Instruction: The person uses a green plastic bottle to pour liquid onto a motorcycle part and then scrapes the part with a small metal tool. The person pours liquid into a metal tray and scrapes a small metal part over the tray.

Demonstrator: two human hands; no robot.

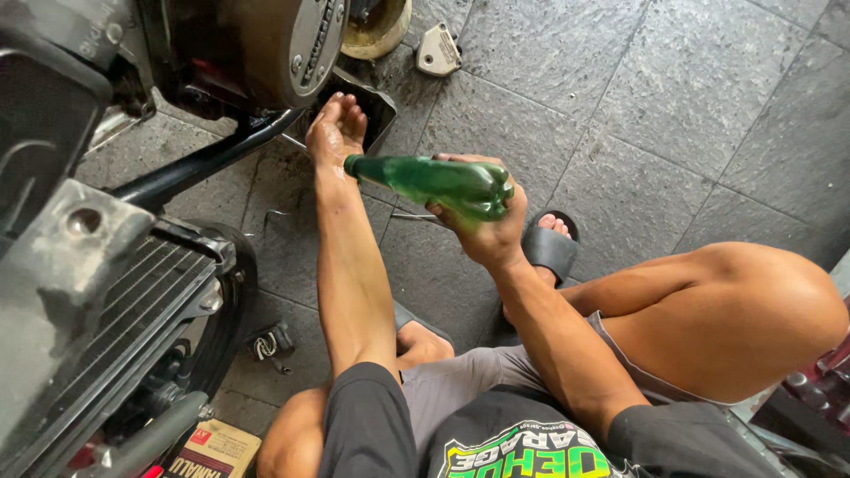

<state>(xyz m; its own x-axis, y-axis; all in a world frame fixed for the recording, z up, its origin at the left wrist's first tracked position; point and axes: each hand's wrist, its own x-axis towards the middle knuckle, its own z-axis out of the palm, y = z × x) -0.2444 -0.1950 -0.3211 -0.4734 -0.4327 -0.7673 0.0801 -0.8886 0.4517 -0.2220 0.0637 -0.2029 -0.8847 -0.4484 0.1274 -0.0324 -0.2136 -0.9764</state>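
Note:
My right hand [489,232] grips a green plastic bottle [434,181] by its base, holding it sideways with the neck pointing left. My left hand [335,131] reaches forward beneath the motorcycle's engine [257,44], fingers together over a dark drain pan [376,106] on the tiled floor. The bottle's mouth is close to my left wrist. Whether the left hand holds something small is not visible.
A motorcycle footboard and frame [97,292] fill the left side. A metal engine cover piece [438,50] and a round cream part [381,26] lie on the grey floor tiles. A small dark component [270,343] and a cardboard box [212,450] are near my knee. My sandalled foot [549,243] is ahead.

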